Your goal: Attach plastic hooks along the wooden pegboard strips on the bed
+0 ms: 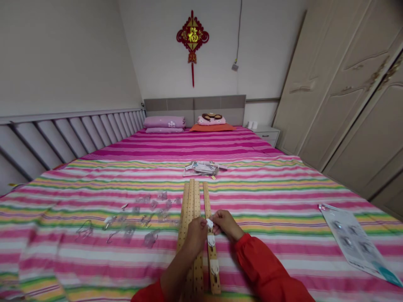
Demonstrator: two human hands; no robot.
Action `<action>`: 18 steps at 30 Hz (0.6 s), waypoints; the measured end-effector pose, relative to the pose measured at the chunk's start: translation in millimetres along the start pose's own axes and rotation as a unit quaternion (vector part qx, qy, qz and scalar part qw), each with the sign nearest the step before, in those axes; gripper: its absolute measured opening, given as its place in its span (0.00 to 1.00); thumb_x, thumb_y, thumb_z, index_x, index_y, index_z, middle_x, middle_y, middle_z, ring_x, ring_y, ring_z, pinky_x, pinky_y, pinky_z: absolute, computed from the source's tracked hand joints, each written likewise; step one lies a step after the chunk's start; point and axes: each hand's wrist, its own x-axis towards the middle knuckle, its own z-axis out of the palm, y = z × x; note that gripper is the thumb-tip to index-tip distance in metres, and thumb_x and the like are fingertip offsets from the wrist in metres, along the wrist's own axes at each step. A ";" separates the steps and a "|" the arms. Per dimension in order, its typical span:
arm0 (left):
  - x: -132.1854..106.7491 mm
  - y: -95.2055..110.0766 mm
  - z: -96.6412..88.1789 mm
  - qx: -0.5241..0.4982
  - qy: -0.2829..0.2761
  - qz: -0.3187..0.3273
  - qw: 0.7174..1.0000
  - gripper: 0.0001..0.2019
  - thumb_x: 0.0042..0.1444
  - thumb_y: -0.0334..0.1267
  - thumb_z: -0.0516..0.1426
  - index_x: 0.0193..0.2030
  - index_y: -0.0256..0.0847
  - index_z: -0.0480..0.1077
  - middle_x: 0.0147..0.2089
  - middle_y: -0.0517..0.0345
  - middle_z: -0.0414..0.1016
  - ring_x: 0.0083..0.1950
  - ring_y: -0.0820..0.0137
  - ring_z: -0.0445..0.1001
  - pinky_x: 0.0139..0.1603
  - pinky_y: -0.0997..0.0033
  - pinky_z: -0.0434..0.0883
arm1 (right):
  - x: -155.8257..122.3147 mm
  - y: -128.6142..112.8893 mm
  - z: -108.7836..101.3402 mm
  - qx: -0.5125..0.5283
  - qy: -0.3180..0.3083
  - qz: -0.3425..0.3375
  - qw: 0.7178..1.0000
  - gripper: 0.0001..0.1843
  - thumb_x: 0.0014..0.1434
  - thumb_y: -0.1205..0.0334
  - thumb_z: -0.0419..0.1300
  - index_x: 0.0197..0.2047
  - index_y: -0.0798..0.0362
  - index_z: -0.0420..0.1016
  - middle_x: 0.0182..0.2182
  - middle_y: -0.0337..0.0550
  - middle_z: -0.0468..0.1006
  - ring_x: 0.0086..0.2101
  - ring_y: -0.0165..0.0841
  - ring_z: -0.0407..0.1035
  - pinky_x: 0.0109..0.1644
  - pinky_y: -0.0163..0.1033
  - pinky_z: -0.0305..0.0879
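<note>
My left hand (197,234) and my right hand (225,223) meet over a narrow perforated wooden strip (207,197), fingers pinched from both sides on a small white hook (209,224). Below it on the same strip sit two more white hooks, a middle one (211,242) and a lower one (214,268) with a metal hook part. Several similar wooden strips (190,201) lie side by side just left, partly under my left wrist and forearm. Whether the pinched hook touches the strip, I cannot tell.
Clear plastic pieces (162,214) and wire hooks (85,230) are scattered on the striped bedsheet (78,256) to the left. A plastic packet (203,168) lies beyond the strips. At right rests a hook package (355,243). A slatted rail (72,134) borders the bed's left side.
</note>
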 end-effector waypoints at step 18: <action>-18.6 16.3 -6.5 0.071 -0.030 0.073 0.994 0.10 0.53 0.36 0.51 0.25 0.39 0.70 0.27 0.54 0.71 0.32 0.66 0.70 0.34 0.70 0.64 | 1.8 7.8 -0.3 0.023 0.024 0.004 0.999 0.21 0.40 0.51 0.68 0.20 0.49 0.57 0.08 0.33 0.70 0.13 0.29 0.67 0.17 0.32 0.65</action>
